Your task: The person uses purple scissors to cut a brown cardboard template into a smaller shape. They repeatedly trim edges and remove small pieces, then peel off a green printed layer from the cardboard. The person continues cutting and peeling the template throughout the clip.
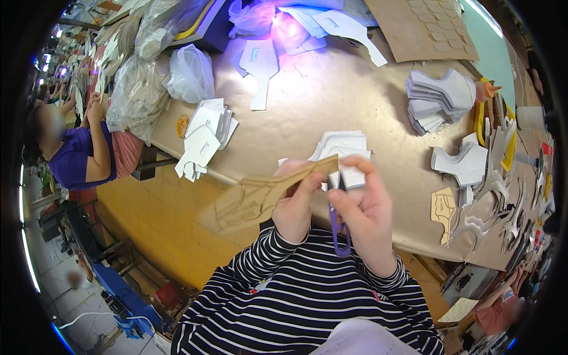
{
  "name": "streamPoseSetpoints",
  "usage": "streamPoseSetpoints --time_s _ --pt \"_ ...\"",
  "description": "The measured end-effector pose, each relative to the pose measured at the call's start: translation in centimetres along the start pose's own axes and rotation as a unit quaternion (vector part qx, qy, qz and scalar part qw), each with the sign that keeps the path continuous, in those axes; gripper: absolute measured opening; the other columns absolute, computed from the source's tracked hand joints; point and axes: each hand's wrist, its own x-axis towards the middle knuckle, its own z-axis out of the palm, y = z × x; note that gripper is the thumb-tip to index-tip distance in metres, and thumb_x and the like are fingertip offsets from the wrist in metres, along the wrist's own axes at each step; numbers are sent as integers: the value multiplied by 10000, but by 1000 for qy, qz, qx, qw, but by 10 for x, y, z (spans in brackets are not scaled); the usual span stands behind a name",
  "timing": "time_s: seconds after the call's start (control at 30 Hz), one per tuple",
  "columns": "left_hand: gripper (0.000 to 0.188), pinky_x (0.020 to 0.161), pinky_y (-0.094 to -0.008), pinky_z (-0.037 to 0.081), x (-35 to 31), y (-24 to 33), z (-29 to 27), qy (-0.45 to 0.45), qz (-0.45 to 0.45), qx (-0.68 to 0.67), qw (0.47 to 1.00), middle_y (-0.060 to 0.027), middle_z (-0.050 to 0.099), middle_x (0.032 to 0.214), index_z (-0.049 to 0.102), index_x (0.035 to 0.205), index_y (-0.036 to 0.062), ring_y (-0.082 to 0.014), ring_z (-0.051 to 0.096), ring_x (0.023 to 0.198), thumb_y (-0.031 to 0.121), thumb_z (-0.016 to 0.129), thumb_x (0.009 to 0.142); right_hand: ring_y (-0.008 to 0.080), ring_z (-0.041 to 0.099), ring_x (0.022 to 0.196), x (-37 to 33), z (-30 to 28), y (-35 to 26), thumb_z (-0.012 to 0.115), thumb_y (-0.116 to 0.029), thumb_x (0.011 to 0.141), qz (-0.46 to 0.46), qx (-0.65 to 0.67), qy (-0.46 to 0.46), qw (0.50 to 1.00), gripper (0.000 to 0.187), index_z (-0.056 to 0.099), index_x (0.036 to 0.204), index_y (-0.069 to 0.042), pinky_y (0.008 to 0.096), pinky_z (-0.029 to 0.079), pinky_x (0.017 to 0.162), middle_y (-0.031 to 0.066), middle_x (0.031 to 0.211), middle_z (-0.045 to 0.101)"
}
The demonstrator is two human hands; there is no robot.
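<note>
left hand (296, 198): pinching the tan piece (260, 198) at its right end, fingers curled round it, held up over the near edge of the worktop (296, 112).
right hand (364, 204): closed on the purple snips (338, 228), thumb and forefinger squeezed near the tip, right at the piece's end; handle loop hangs down toward the wrist.
tan piece: long flat cutout, sticks out left and slightly down from the left hand, unsupported along most of its length.
behind hands: small white stack (343, 151) on the worktop, just beyond the fingers.
far right: grey stack (441, 100); more white and tan cutouts (473, 171) toward the right edge.
far left: white pieces (204, 139) at the worktop edge, plastic bags (189, 74) beyond.
nearby: seated person (74, 151) at left, well apart.
risk 1: blades are touching-close to left fingertips; a slip could nick them.
risk 2: free end may droop or twist, so the cut could wander.
risk 3: grip sits at one end only; piece could pivot out of the pinch.
</note>
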Motion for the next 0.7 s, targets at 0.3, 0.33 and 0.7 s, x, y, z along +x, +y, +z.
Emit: streamPoseSetpoints --time_s 0.3,0.33,0.7 --pt "202 726 -241 487 29 -17 -13 31 -174 -171 969 -78 654 902 619 959 4 -143 606 797 203 584 968 38 522 628 23 -20 14 567 -114 961 -83 -72 45 993 161 523 1089 -27 172 388 565 3 738 601" --pt "291 732 -226 485 35 -22 -14 35 -208 -121 970 -86 641 881 606 968 9 -130 589 771 296 554 982 37 529 661 27 -24 15 570 -119 961 -101 -71 58 991 145 535 1067 -26 174 394 587 4 761 605" --pt "176 715 -270 518 26 1 2 -263 -15 282 922 -89 649 907 652 943 -60 -148 632 695 102 664 875 90 557 771 34 -57 16 658 -3 867 -189 -171 60 965 82 651 916 62 221 449 682 56 892 584"
